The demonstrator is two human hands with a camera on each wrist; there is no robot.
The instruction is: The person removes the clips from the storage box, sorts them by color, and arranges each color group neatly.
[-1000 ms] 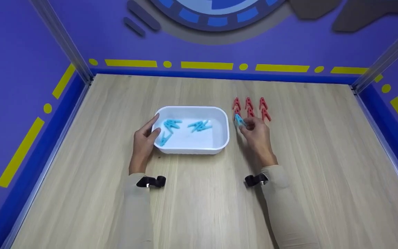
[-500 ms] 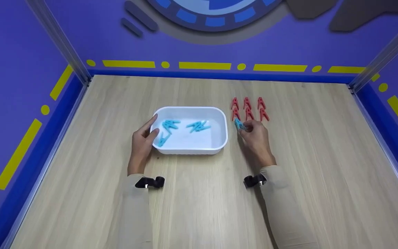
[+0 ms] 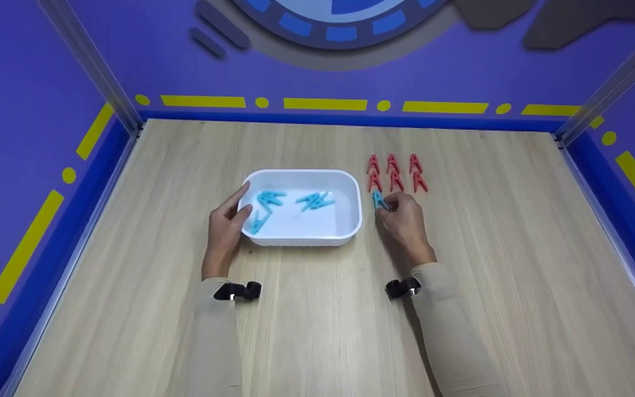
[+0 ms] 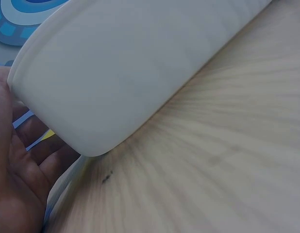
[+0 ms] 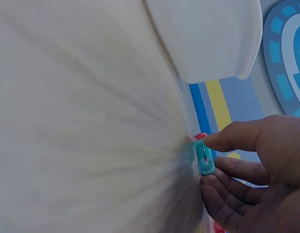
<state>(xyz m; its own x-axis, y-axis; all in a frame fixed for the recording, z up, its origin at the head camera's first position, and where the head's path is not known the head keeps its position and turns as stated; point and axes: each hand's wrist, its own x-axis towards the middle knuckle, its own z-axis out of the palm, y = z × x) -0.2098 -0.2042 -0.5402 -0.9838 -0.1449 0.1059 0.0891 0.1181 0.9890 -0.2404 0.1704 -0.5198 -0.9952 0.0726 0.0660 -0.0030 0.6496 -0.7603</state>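
My right hand pinches one blue clothespin below red clothespins; my left hand, fingers relaxed, steadies the white tray.

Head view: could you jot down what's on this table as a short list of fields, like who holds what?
Left hand: rests against the left end of the white tub
Right hand: pinches a blue clothes peg beside the tub
In the tub: several blue pegs
On the table: six red pegs in two rows of three, just beyond the right hand
Surroundings: purple walls with yellow markings
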